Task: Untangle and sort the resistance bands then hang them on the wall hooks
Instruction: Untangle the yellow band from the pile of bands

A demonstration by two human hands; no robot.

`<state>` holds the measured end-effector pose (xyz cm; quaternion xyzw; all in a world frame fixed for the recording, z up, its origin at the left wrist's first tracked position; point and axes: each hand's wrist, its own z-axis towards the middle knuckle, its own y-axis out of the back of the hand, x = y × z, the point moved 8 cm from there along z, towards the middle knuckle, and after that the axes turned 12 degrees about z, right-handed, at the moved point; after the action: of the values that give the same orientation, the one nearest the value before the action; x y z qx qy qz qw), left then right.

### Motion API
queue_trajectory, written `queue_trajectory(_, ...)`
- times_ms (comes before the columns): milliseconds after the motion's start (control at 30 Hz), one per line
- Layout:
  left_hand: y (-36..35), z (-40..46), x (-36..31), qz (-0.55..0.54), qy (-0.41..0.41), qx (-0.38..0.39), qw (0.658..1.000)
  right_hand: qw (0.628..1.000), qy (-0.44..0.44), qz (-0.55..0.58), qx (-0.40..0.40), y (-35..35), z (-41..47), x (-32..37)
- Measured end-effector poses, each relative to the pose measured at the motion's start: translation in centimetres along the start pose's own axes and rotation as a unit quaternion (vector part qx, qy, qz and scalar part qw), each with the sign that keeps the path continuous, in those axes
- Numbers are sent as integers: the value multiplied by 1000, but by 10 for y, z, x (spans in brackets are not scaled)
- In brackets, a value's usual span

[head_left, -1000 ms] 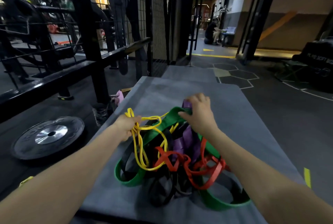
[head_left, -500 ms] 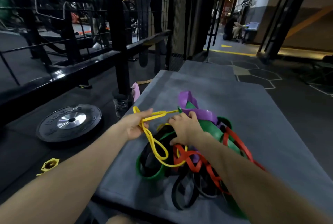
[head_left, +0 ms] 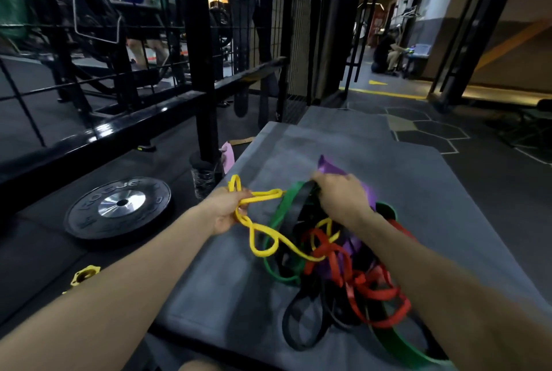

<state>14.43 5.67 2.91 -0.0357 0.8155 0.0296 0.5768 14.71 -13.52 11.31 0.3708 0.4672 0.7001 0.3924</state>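
A tangle of resistance bands lies on a grey mat (head_left: 433,191). In it are a thin yellow band (head_left: 263,236), red bands (head_left: 373,290), a wide green band (head_left: 286,206), a black band (head_left: 298,323) and a purple band (head_left: 331,166). My left hand (head_left: 225,212) grips the yellow band at the pile's left edge, loops sticking out above and below my fist. My right hand (head_left: 343,197) grasps the top of the pile, fingers curled over the black and green bands just in front of the purple one. No wall hooks show.
A black weight plate (head_left: 119,206) lies on the floor left of the mat, with a yellow collar (head_left: 85,275) nearer me. A black rack post (head_left: 203,72) and rail stand at the mat's far-left corner, beside a pink item (head_left: 227,155). A person crouches far back.
My left hand has pulled the yellow band leftward, stretching a strand out of the pile. My right hand shifted onto the black and green bands. The view swung left.
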Motion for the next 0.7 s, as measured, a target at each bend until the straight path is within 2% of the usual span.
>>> queue_trajectory(100,-13,-4,-12,58,-27,6,998,987,-116,103,-51,40,-6,-39)
queue_trajectory(267,-20,-3,-34,170,-67,-26,983,953,-208,186,-121,77,-18,-98)
queue_trajectory(500,-2,8,-51,249,-93,-172,949,890,-357,225,-173,104,-55,-169)
queue_trajectory(633,8,14,-48,230,-62,-277,931,853,-408,258,-198,102,-69,-193)
queue_trajectory(700,1,15,-43,209,-44,-266,940,846,-421,259,-202,96,-75,-200)
